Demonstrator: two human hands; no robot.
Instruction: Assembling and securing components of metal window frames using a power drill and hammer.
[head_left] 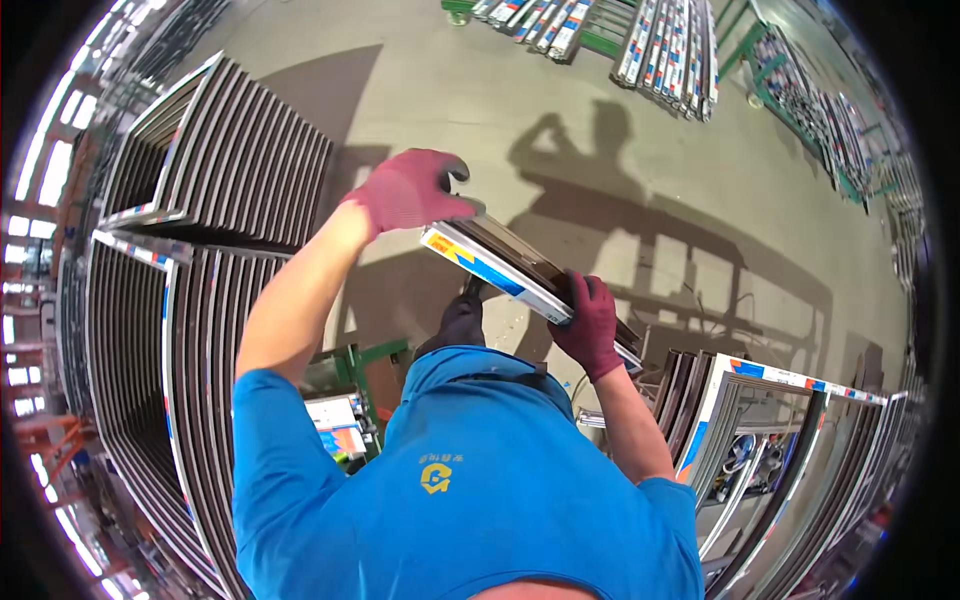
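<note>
In front of my body, a long metal frame profile (500,272) slants from upper left to lower right. Its near side carries white, blue and orange film, and its top is dark and grooved. My right hand (588,325), in a maroon glove, is closed around it toward the right end. My left hand (415,190), gloved the same, is at the left end, fingers curved apart with a gap between them. Its lower edge overlaps the profile's tip; whether it touches I cannot tell.
Stacks of rectangular metal frames (240,150) stand at the left. More frames (770,378) lean at the lower right. Green racks (600,40) with bundled profiles (668,55) are at the far side. A green metal stand (375,355) is beside my left leg.
</note>
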